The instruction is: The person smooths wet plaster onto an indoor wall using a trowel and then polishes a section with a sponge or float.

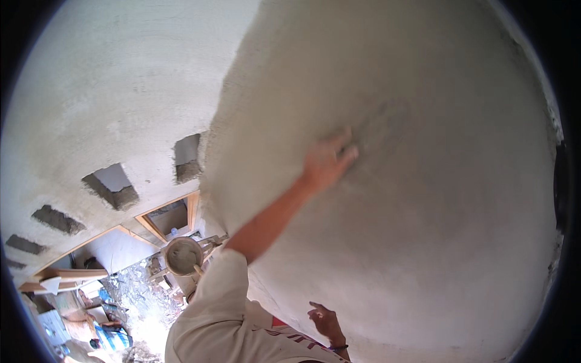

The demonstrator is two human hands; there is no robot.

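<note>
My left hand (330,160) is raised against a wet grey plastered wall (460,199), its arm stretched up from the lower left. Its curled fingers seem to grip a flat grey tool (381,124), perhaps a trowel. Motion smears the tool into the plaster, so its outline is hard to make out. Low in the view, my right hand (327,322) hangs in front of the wall with a dark band at the wrist. The fingers there are partly bent and apart, and nothing shows in them.
A round bucket of grey mortar (183,256) stands on wooden supports at the lower left. The lighter wall (133,72) has several rectangular recesses (112,186). Wooden door frames (193,212) are below it. Sheeting and debris (136,290) litter the floor.
</note>
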